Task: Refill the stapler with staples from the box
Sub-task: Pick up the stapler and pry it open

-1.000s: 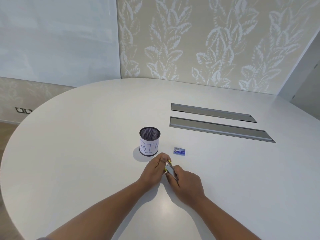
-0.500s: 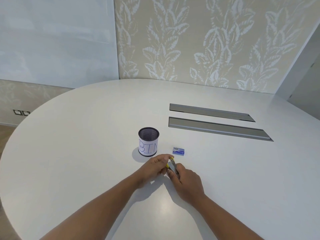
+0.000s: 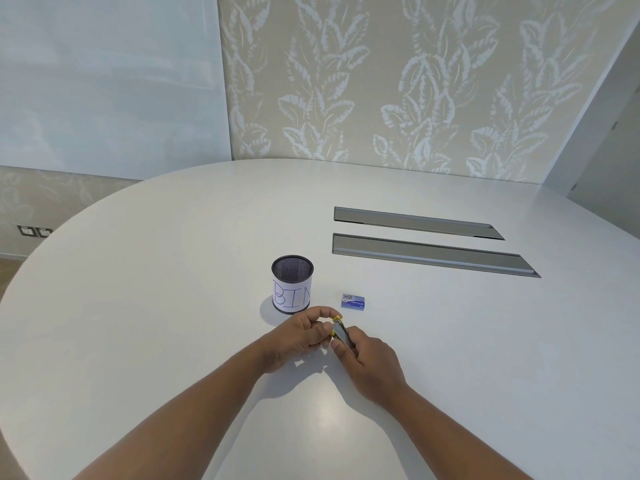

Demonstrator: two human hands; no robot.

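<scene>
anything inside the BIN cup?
Only the dark mesh inner wall of the BIN cup shows near the rim, nothing sticking out. Its bottom is hidden by the near wall, so small contents can't be ruled out.

Both bare forearms reach forward and converge. The left hand (image 3: 299, 336) is curled, thumb and forefinger pinched at the far end of the stapler (image 3: 341, 332). The right hand (image 3: 369, 363), knuckles up, grips the stapler's near end between thumb and fingers.
</scene>
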